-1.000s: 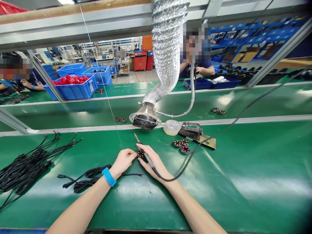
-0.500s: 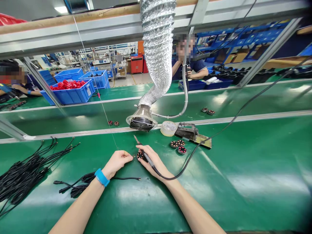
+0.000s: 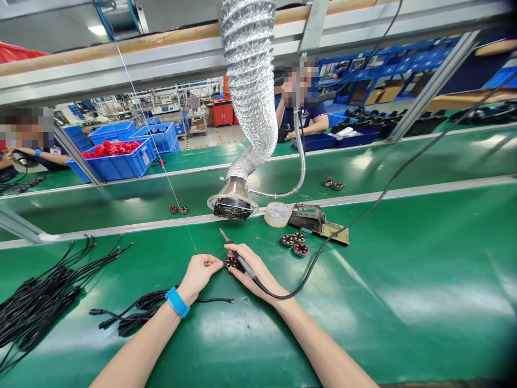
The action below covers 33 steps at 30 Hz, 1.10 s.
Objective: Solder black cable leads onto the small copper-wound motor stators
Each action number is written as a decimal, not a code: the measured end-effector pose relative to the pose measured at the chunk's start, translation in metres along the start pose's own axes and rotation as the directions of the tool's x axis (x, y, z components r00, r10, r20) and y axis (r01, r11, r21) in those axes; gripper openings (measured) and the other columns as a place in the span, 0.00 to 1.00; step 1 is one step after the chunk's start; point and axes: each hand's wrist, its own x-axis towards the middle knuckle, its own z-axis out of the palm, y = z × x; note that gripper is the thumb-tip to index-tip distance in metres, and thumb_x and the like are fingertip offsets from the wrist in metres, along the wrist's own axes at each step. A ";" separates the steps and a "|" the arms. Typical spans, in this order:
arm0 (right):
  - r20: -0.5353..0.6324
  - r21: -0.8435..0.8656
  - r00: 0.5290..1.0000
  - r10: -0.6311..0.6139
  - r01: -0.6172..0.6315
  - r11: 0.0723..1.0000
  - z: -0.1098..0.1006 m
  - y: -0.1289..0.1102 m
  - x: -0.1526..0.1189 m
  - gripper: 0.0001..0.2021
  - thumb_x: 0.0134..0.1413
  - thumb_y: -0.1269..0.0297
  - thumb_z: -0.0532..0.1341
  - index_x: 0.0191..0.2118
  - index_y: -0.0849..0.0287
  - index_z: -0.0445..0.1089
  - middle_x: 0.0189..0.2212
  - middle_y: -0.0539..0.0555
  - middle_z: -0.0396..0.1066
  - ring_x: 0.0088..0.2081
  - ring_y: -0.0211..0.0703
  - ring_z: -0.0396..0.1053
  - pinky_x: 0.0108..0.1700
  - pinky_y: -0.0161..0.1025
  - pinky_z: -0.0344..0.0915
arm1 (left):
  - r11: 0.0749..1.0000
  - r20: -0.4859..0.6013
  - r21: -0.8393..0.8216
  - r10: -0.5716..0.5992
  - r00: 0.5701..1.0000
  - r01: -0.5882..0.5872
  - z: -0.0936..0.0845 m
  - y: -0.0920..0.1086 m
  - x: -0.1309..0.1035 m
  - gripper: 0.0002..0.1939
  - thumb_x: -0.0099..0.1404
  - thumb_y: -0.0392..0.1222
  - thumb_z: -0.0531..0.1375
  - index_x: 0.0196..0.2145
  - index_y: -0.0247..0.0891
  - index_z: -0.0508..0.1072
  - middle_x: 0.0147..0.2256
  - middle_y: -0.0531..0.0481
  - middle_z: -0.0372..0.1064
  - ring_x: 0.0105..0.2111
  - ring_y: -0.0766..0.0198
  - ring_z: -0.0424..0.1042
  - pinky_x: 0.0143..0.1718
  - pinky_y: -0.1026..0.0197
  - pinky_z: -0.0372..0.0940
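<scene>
My right hand [image 3: 248, 265] grips a soldering iron [image 3: 245, 265], its tip pointing up and away to the left. The thumb of that hand lies against a small round motor stator [image 3: 231, 262] with copper windings. My left hand [image 3: 204, 272], with a blue wristband [image 3: 176, 302], is closed in a pinch at the stator's left side. A thin solder wire [image 3: 172, 186] runs down from an overhead spool [image 3: 123, 20] to the left hand; its end is hidden by the fingers. Beneath the left wrist lies a bundle of black cables [image 3: 139, 318].
A fume extractor hood [image 3: 233, 202] hangs beyond my hands. Right of it are a tape roll [image 3: 278, 214], a soldering iron stand [image 3: 309, 218] and several stators [image 3: 300, 249]. A large cable pile [image 3: 36, 302] lies left. Two people work across the bench.
My left hand has moved slightly right, closer to the stator, and a short copper-coloured end at its fingertips no longer shows. The right hand keeps its grip. The view has shifted a little.
</scene>
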 end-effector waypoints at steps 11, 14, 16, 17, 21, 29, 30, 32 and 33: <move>0.001 -0.054 0.995 -0.098 0.098 0.994 0.010 0.004 0.000 0.26 0.63 0.76 0.56 0.63 0.50 0.61 0.49 0.56 0.65 0.45 0.41 0.72 0.50 0.40 0.70 | 0.995 0.005 0.089 0.038 0.999 -0.039 0.002 -0.002 -0.002 0.17 0.54 0.52 0.66 0.29 0.32 0.78 0.28 0.48 0.74 0.28 0.64 0.66 0.31 0.62 0.58; -0.005 -0.098 0.993 -0.117 0.116 0.988 0.016 0.006 -0.002 0.22 0.65 0.74 0.53 0.62 0.52 0.63 0.47 0.56 0.66 0.42 0.40 0.72 0.48 0.39 0.71 | 0.997 0.018 0.067 -0.044 0.999 0.042 0.005 0.002 -0.003 0.13 0.53 0.48 0.66 0.27 0.33 0.76 0.23 0.53 0.70 0.20 0.70 0.60 0.23 0.64 0.53; -0.054 -0.089 0.993 -0.101 0.096 0.991 0.020 0.007 -0.003 0.21 0.66 0.74 0.53 0.60 0.52 0.64 0.45 0.56 0.67 0.41 0.41 0.72 0.47 0.39 0.71 | 0.991 0.082 -0.003 -0.136 0.987 0.136 0.006 0.003 -0.001 0.12 0.53 0.47 0.66 0.24 0.33 0.74 0.20 0.55 0.66 0.16 0.73 0.55 0.19 0.65 0.49; -0.087 -0.073 0.992 -0.089 0.083 0.994 0.022 0.007 -0.003 0.20 0.65 0.74 0.53 0.60 0.52 0.65 0.44 0.55 0.67 0.42 0.41 0.72 0.48 0.39 0.71 | 0.983 0.118 -0.048 -0.170 0.978 0.177 0.006 0.004 0.000 0.13 0.54 0.46 0.66 0.23 0.33 0.73 0.20 0.54 0.65 0.14 0.74 0.54 0.18 0.66 0.49; -0.174 -0.006 0.982 -0.079 0.079 0.997 0.029 0.005 -0.001 0.22 0.63 0.75 0.54 0.59 0.52 0.66 0.43 0.54 0.69 0.45 0.42 0.72 0.52 0.41 0.71 | 0.937 0.125 -0.269 -0.196 0.973 0.223 0.003 0.003 0.010 0.09 0.54 0.40 0.67 0.26 0.30 0.76 0.23 0.51 0.69 0.17 0.74 0.62 0.20 0.69 0.57; -0.137 -0.079 0.982 -0.128 0.118 0.990 0.019 0.008 0.001 0.24 0.63 0.75 0.53 0.63 0.53 0.62 0.50 0.57 0.69 0.50 0.43 0.71 0.55 0.42 0.69 | 0.965 -0.096 -0.246 -0.119 0.988 0.092 -0.011 0.021 0.015 0.07 0.63 0.36 0.61 0.34 0.28 0.77 0.30 0.44 0.73 0.27 0.67 0.73 0.31 0.65 0.68; -0.132 -0.091 0.984 -0.122 0.111 0.990 0.018 0.010 -0.001 0.24 0.63 0.75 0.53 0.63 0.53 0.62 0.50 0.58 0.69 0.50 0.43 0.71 0.55 0.43 0.69 | 0.981 -0.153 -0.191 -0.064 0.986 0.034 -0.019 0.027 0.011 0.09 0.65 0.38 0.59 0.36 0.29 0.77 0.31 0.44 0.74 0.27 0.68 0.73 0.32 0.65 0.68; -0.111 -0.112 0.987 -0.117 0.105 0.988 0.015 0.013 -0.005 0.23 0.65 0.73 0.53 0.63 0.52 0.62 0.51 0.58 0.68 0.51 0.44 0.71 0.55 0.43 0.69 | 0.997 -0.202 -0.017 0.066 0.977 -0.071 -0.039 0.038 -0.001 0.13 0.68 0.43 0.57 0.38 0.31 0.77 0.31 0.47 0.73 0.24 0.69 0.69 0.27 0.65 0.64; -0.098 -0.122 0.988 -0.120 0.107 0.987 0.014 0.014 -0.006 0.23 0.65 0.73 0.53 0.63 0.52 0.62 0.51 0.58 0.68 0.51 0.44 0.72 0.55 0.43 0.69 | 0.989 -0.186 0.099 0.127 0.974 -0.110 -0.052 0.043 -0.009 0.14 0.68 0.45 0.56 0.38 0.32 0.77 0.30 0.49 0.73 0.22 0.69 0.66 0.25 0.65 0.61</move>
